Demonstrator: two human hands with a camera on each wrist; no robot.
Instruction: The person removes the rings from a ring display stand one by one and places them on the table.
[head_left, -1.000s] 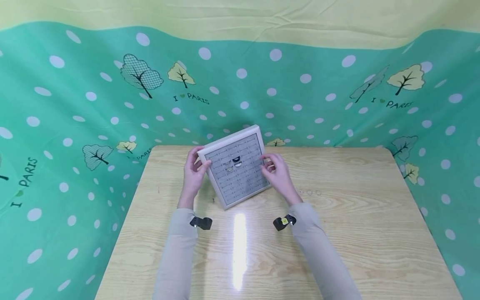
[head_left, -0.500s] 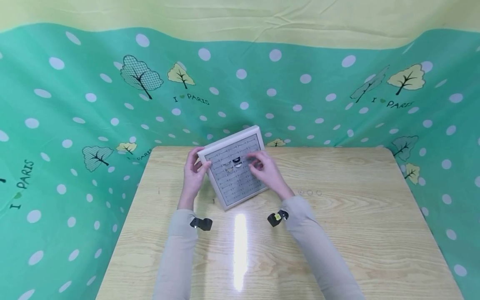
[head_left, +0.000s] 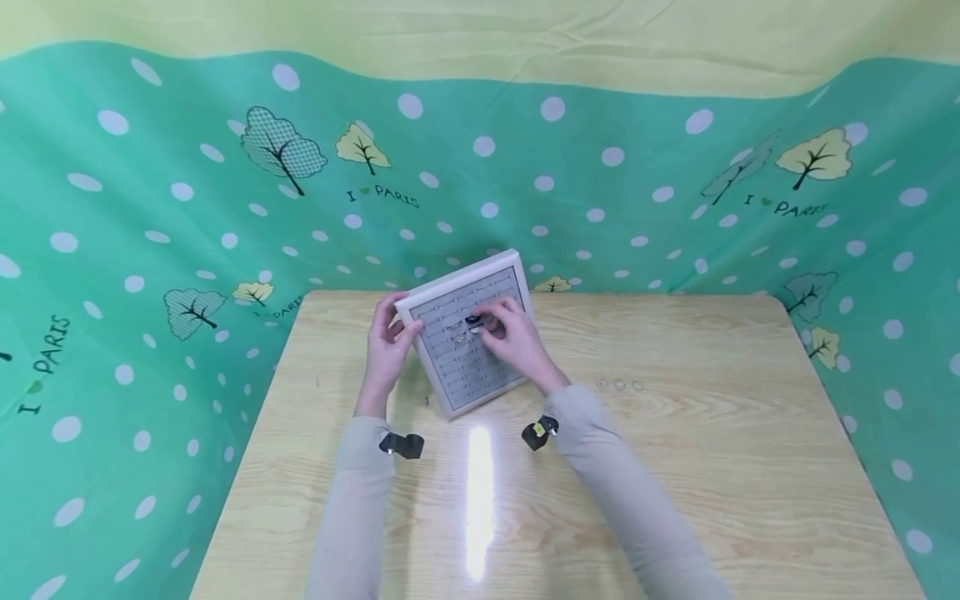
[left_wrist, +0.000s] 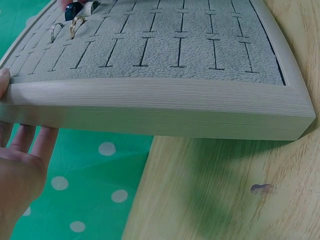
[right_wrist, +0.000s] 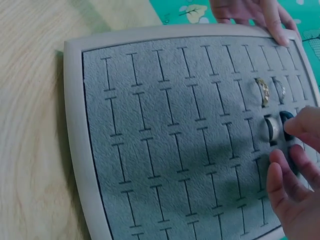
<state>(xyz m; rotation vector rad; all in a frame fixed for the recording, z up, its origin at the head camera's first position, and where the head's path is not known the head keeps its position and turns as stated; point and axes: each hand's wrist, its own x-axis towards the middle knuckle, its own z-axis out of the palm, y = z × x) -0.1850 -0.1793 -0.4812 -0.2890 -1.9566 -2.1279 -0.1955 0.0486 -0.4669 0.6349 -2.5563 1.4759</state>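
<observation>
1 ring tray [head_left: 468,367], 4 rings; L hand [head_left: 386,350] grips raised far corner, R hand [head_left: 513,337] fingertips [right_wrist: 305,127] pinching dark ring [right_wrist: 287,125]; tray tilted.

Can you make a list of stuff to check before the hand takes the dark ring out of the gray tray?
1. Left hand holds the tray by its edge: ok.
2. Right hand fingers touch the dark ring: ok.
3. Firm pinch on that ring: cannot tell.
4. Silver ring beside it out of the fingers' way: not ok, very close.
5. Two other rings sit in their slots: ok.
6. Tray lying flat on the table: not ok, tilted up.
</observation>
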